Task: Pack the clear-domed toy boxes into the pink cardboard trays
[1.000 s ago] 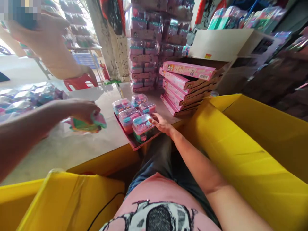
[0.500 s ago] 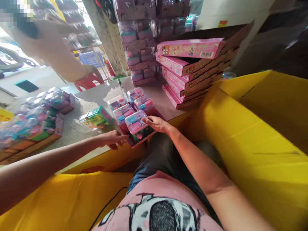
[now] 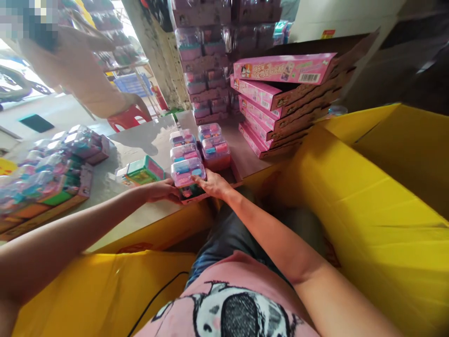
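Note:
In front of me a pink cardboard tray (image 3: 237, 169) holds several clear-lidded plastic boxes of pink and blue pieces in two columns. My right hand (image 3: 216, 184) grips the front box of the left column (image 3: 187, 171), thumb on its lid and fingers at its right side. The front right part of the tray has no box in it. My left hand (image 3: 162, 191) is at the tray's front left side, its fingertips partly hidden against the tray wall. Left of the tray lies a green and clear plastic box (image 3: 145, 171).
Pink open cartons (image 3: 286, 70) are stacked at the back right, with packed trays (image 3: 206, 77) piled behind. More filled trays (image 3: 59, 161) stand at the left. Yellow cardboard flaps (image 3: 379, 187) surround me. A person (image 3: 70, 70) is near a red stool (image 3: 129, 117).
My right hand has moved left with the front box, which now lines up with the left column. The tray has turned slightly. My left hand has shifted a little up along its side.

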Motion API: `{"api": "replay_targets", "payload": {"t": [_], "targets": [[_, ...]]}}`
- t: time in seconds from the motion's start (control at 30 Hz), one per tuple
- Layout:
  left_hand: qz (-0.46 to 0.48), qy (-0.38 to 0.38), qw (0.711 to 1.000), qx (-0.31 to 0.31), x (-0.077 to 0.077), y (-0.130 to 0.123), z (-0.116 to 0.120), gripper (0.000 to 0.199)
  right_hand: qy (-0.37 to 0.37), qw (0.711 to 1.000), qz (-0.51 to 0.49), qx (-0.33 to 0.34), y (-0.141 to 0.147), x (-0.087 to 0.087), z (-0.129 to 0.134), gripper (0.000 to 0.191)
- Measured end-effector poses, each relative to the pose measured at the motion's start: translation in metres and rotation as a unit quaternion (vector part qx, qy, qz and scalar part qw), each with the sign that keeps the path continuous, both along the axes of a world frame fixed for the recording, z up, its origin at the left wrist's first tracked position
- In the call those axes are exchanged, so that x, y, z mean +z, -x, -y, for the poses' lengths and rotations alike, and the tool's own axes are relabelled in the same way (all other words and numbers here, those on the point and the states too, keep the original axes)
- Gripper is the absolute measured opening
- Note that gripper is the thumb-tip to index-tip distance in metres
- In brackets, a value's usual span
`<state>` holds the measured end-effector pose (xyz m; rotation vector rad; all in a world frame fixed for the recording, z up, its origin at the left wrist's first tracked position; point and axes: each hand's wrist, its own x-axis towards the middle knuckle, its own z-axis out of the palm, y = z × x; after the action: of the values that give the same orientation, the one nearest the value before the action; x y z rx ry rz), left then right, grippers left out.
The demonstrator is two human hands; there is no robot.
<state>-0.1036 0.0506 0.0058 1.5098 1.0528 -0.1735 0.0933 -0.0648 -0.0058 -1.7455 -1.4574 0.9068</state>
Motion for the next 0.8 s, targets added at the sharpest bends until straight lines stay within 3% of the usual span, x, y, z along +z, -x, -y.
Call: {"api": "replay_targets", "payload": {"t": [0.07,0.17,0.23,0.3,0.37,0.43,0.53,0.63,0.7,0.8], "targets": [[-0.073,-0.055,0.993,-0.070,0.013,0.001,-0.013,0.041,-0.020,0.999,-0.041,-0.008,0.006,-0.006,-0.009,0.053],[-0.216,-0.203,0.936,-0.190,0.044,0.005,-0.038,0.036,-0.052,0.993,-0.110,-0.009,0.012,-0.015,-0.020,0.048],[-0.256,-0.308,0.895,-0.196,0.066,0.011,-0.057,0.041,-0.065,0.987,-0.144,-0.013,0.013,-0.018,-0.023,0.046],[-0.254,-0.402,0.864,-0.167,0.081,0.022,-0.074,0.058,-0.063,0.986,-0.150,-0.037,0.013,-0.021,-0.023,0.050],[-0.260,-0.477,0.822,-0.169,0.085,0.036,-0.088,0.085,-0.060,0.987,-0.126,-0.080,0.014,-0.022,-0.021,0.059],[-0.272,-0.502,0.800,-0.186,0.080,0.050,-0.095,0.106,-0.075,0.987,-0.098,-0.107,0.015,-0.023,-0.015,0.064],[-0.270,-0.475,0.814,-0.195,0.066,0.067,-0.096,0.109,-0.130,0.983,-0.076,-0.103,0.013,-0.028,-0.002,0.060],[-0.253,-0.458,0.825,-0.215,0.064,0.076,-0.094,0.091,-0.183,0.978,-0.051,-0.089,0.003,-0.030,0.014,0.055],[-0.246,-0.430,0.842,-0.216,0.077,0.079,-0.096,0.080,-0.212,0.974,-0.030,-0.075,-0.007,-0.024,0.025,0.050],[-0.225,-0.425,0.857,-0.184,0.117,0.071,-0.096,0.079,-0.255,0.965,0.003,-0.061,-0.019,0.003,0.039,0.043]]}}
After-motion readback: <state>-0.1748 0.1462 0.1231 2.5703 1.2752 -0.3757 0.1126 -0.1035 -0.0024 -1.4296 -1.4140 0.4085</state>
